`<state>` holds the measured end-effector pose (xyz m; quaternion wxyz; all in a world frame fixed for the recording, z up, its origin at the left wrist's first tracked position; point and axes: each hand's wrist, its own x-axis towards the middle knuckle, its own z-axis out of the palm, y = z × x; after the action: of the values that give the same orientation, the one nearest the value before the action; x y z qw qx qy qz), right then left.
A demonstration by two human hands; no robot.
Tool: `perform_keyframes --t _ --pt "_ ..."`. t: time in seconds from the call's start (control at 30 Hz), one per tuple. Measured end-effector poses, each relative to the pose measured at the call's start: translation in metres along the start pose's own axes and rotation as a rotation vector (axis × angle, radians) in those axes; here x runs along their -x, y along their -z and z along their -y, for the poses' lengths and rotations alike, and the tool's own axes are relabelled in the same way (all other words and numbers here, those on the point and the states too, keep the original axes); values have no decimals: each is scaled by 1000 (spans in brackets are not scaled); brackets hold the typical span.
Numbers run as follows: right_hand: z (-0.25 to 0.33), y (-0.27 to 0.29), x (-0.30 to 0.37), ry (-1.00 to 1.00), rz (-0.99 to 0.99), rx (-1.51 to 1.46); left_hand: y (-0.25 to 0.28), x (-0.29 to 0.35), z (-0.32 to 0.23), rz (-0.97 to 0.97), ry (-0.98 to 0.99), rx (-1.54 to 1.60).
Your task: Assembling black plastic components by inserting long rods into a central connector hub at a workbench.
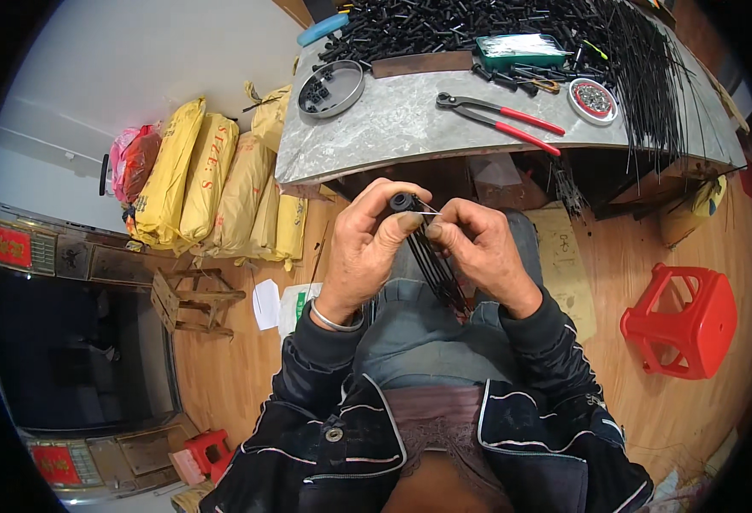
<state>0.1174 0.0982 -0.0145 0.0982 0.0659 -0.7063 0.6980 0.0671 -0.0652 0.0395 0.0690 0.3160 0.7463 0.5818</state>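
Note:
In front of my lap my left hand [367, 235] is closed round a black tubular piece [403, 202] with a hole in its round end. A bundle of thin black strands [436, 272] hangs down below it toward my knees. My right hand [481, 248] pinches the end of a thin, pale strand [429, 213] between thumb and forefinger. That strand crosses beside the black piece to my left thumb; what it is made of is too small to tell. Both thumbs are close together, and the fingers behind them are partly hidden.
Ahead, a grey marbled table [393, 120] bears red-handled pincers [500, 115], a round metal dish [346, 107], a small bowl of metal bits [592, 101], a green box [521, 61] and heaped black tubes [427, 30]. A red stool [688, 321] stands right; yellow sacks [209, 175] lean left.

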Motion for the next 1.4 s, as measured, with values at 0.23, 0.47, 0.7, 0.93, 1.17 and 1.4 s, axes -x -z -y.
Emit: perform_keyframes --t 0.23,0.47,0.7,0.93,1.17,1.4 --pt "8 -6 4 5 1 41 -3 3 5 -32 -11 125" --pt "11 -6 7 17 -10 46 4 -8 7 240 -24 316" --pt "12 -8 0 -47 -47 112 -10 -3 27 63 -129 324" --pt "21 -17 -21 169 -139 206 -17 9 44 -166 49 593" --pt "13 -39 -28 -1 -144 -105 -19 16 51 -251 79 593" --pt "26 -34 -47 191 -183 367 -18 15 52 -240 57 559"
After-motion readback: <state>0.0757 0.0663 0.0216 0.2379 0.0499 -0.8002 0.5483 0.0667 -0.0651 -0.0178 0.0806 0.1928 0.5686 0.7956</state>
